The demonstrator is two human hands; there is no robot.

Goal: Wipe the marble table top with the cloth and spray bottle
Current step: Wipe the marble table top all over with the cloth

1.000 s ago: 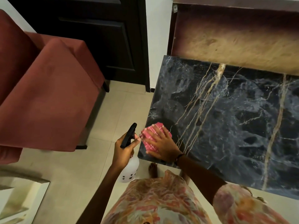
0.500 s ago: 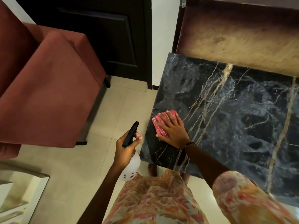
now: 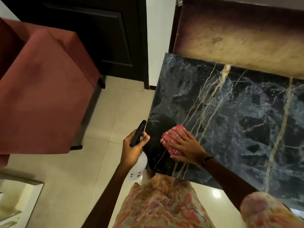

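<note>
The black marble table top (image 3: 233,122), veined in gold and white, fills the right half of the view. A folded pink cloth (image 3: 171,137) lies flat on it near the front left corner, pressed down by my right hand (image 3: 185,148) with fingers spread. My left hand (image 3: 131,148) hovers just off the table's left edge, gripping a white spray bottle (image 3: 139,167) by its black trigger head (image 3: 137,133). The nozzle points away from me, along the table edge.
A rust-red upholstered chair (image 3: 42,96) stands to the left across a strip of cream floor tiles (image 3: 102,145). A dark door (image 3: 102,33) is behind it. A tan panel (image 3: 238,40) borders the table's far edge. A framed mirror (image 3: 16,203) lies at the bottom left.
My right hand slid the cloth away from me along the left edge, then back toward the front corner. The left hand kept hold of the bottle beside the table.
</note>
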